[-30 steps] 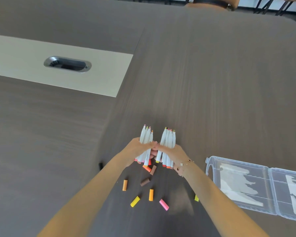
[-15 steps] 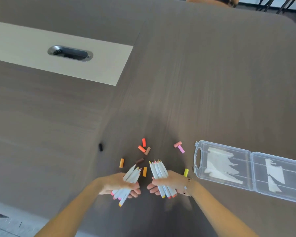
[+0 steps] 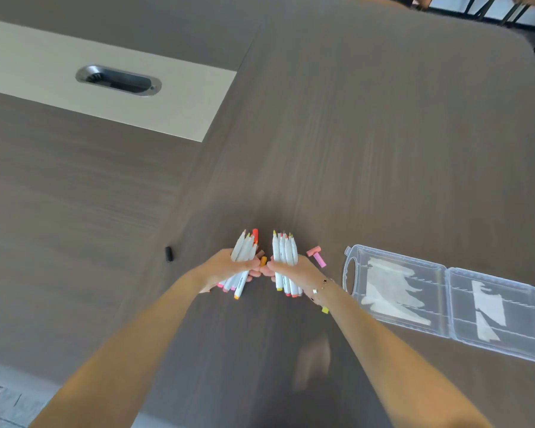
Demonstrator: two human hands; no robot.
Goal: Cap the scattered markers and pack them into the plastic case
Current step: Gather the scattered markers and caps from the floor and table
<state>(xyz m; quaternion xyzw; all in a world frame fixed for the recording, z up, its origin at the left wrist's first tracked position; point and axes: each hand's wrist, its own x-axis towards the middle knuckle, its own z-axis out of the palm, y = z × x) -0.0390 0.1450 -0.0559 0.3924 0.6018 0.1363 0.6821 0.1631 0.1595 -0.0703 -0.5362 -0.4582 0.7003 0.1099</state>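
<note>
- The left hand [image 3: 229, 267] was curled round a bundle of white uncapped markers [image 3: 244, 251], their tips pointing away from the person.
- The right hand [image 3: 291, 268] gripped a second bundle of markers [image 3: 284, 251] the same way; the two hands met at the fingertips above the dark wooden table [image 3: 368, 156].
- Two pink caps [image 3: 316, 255] lay on the table just right of the right hand, a yellow cap [image 3: 325, 310] beside the right wrist.
- The clear plastic case [image 3: 445, 301] lay open and flat, to the right of the hands.
- A small black cap [image 3: 168, 254] lay apart on the left.
</note>
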